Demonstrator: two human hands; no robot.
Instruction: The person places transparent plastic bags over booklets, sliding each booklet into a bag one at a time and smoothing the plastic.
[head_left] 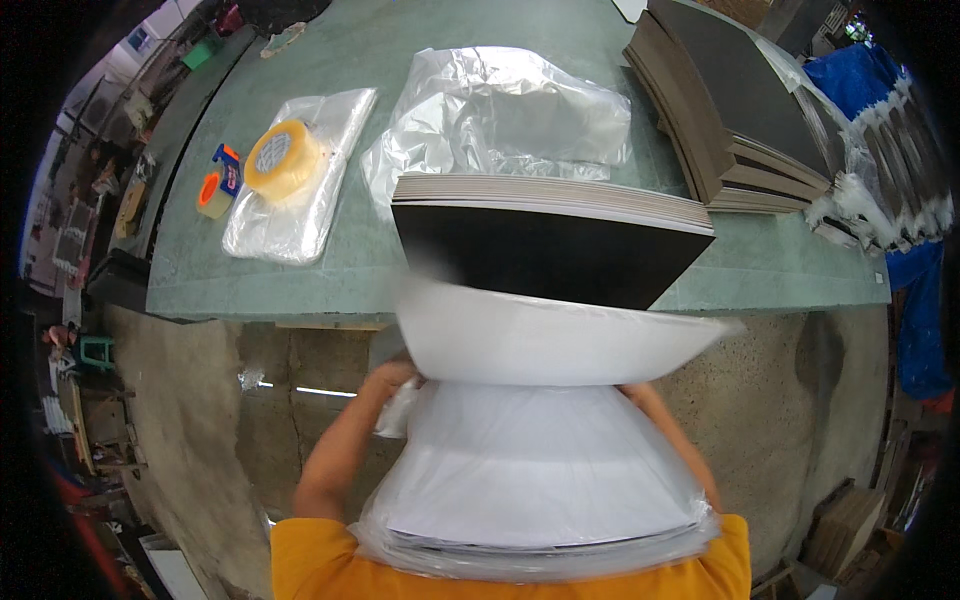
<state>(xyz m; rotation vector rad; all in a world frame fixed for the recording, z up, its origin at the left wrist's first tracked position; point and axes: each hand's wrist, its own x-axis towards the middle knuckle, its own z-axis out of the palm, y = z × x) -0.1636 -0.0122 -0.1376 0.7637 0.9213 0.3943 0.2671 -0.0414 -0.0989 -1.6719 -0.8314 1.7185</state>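
Note:
A white-faced stack in a clear plastic bag point(545, 465) leans against my body, wide end low against the yellow shirt. Just beyond its upper end, a blurred white sheet point(540, 335) curves across. My left hand point(392, 376) is at the bag's upper left edge, closed around bunched plastic, its fingertips partly hidden. At the opposite edge, my right hand point(632, 391) reaches behind the bundle, so its fingers do not show. Past the sheet, a stack of black-faced boards point(540, 250) with pale edges lies at the table's near edge.
The green table point(330, 285) holds crumpled clear plastic point(500, 110), a flat pile of plastic bags point(300, 225), a large tape roll point(285, 160) and a tape dispenser point(220, 180). At right stand dark boards with brown edges point(735, 110) and a plastic-wrapped bundle point(895, 160).

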